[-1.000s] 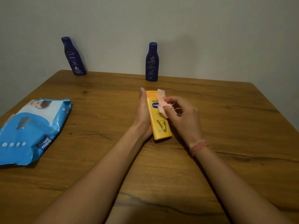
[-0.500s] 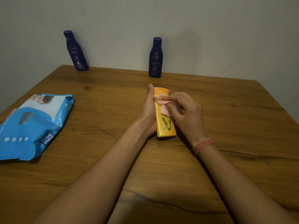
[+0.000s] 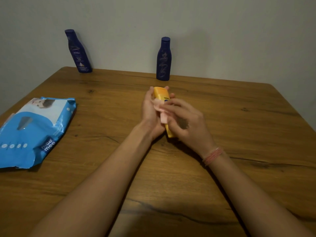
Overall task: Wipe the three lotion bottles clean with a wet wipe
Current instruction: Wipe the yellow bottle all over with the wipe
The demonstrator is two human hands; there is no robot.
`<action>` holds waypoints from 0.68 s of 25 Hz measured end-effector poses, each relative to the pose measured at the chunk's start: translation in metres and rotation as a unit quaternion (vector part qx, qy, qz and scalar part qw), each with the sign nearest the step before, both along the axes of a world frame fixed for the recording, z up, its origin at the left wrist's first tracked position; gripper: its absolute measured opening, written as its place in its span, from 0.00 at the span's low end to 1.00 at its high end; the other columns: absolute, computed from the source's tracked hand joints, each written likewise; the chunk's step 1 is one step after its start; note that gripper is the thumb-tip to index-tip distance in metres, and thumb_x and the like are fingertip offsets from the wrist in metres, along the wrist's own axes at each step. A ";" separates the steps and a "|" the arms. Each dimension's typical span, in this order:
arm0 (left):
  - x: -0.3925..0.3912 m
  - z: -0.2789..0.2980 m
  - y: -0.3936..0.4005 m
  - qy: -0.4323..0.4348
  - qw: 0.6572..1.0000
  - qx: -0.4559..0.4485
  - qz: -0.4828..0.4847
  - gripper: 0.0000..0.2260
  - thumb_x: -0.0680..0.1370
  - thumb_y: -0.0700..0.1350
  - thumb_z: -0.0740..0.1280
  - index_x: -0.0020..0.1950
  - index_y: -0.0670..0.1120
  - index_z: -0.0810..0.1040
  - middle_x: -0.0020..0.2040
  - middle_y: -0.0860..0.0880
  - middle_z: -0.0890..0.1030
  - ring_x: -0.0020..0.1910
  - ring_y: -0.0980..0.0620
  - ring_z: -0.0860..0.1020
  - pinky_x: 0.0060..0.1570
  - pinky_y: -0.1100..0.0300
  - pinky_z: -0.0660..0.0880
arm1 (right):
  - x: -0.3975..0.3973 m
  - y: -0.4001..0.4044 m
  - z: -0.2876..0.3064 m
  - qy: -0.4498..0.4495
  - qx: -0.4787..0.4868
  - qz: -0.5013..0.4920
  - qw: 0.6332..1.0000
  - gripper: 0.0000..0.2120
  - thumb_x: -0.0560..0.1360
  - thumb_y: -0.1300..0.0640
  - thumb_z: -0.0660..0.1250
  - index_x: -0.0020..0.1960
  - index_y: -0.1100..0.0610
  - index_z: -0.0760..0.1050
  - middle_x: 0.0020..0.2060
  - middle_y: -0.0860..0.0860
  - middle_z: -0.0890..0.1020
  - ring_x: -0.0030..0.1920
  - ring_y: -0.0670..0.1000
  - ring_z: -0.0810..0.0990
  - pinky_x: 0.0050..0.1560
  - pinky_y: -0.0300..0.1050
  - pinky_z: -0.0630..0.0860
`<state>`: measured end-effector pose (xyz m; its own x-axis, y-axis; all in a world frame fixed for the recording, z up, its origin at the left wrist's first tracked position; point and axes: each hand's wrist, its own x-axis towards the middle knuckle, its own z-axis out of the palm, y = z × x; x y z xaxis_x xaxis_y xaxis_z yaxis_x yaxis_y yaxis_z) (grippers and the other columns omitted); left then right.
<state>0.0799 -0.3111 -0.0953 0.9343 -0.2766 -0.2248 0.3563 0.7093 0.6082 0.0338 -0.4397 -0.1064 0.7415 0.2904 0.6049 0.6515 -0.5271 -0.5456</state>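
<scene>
Wooden table (image 3: 222,117), seen from above and behind the forearms, filling the lower frame up to a plain grey wall (image 3: 222,31). Blue pack of wet wipes (image 3: 32,132) lying flat near the left edge, well apart from both hands. Two dark blue lotion bottles upright at the far edge against the wall: the left blue bottle (image 3: 79,52) with a white printed label, the right blue bottle (image 3: 163,59) just beyond the hands and apart from them. Left hand (image 3: 150,112) wrapped around the left side of the yellow lotion bottle (image 3: 161,94), fingertips showing past its far side, clamped on it. Right hand (image 3: 186,122) closed over the bottle's lower half, fingers pinched on the wet wipe (image 3: 161,113) and pressing it against the bottle's front. Yellow bottle held between the two hands at table centre, cap end pointing away toward the wall, base end showing below the right palm, close above the table. Pink thread band (image 3: 212,155) around the right wrist.
</scene>
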 end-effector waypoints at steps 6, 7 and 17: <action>0.006 0.000 0.009 0.012 0.999 -0.012 0.045 0.27 0.73 0.55 0.73 0.66 0.41 0.72 0.56 0.40 0.80 0.54 0.43 0.81 0.56 0.46 0.78 | 0.006 -0.012 -0.002 0.000 0.055 -0.046 0.997 0.13 0.76 0.64 0.65 0.58 0.55 0.80 0.57 0.49 0.80 0.59 0.43 0.77 0.61 0.43 0.76; 0.006 -0.002 0.008 0.006 0.999 -0.012 0.031 0.33 0.70 0.51 0.76 0.70 0.41 0.69 0.62 0.36 0.78 0.59 0.38 0.80 0.60 0.41 0.77 | 0.009 -0.015 -0.002 0.006 0.076 -0.075 0.994 0.13 0.77 0.63 0.65 0.59 0.55 0.79 0.58 0.49 0.79 0.59 0.41 0.76 0.61 0.40 0.76; 0.007 -0.003 -0.003 0.024 0.999 -0.018 0.037 0.19 0.83 0.57 0.58 0.63 0.43 0.75 0.52 0.42 0.80 0.51 0.46 0.79 0.56 0.49 0.76 | 0.012 -0.014 -0.006 -0.017 -0.041 -0.115 0.992 0.12 0.76 0.62 0.68 0.59 0.56 0.80 0.56 0.51 0.80 0.58 0.47 0.76 0.60 0.47 0.76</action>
<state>0.0870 -0.3138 -0.0982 0.9410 -0.2152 -0.2610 0.3297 0.7561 0.5653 0.0462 -0.4534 -0.1128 0.7731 0.1651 0.6124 0.5265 -0.7055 -0.4744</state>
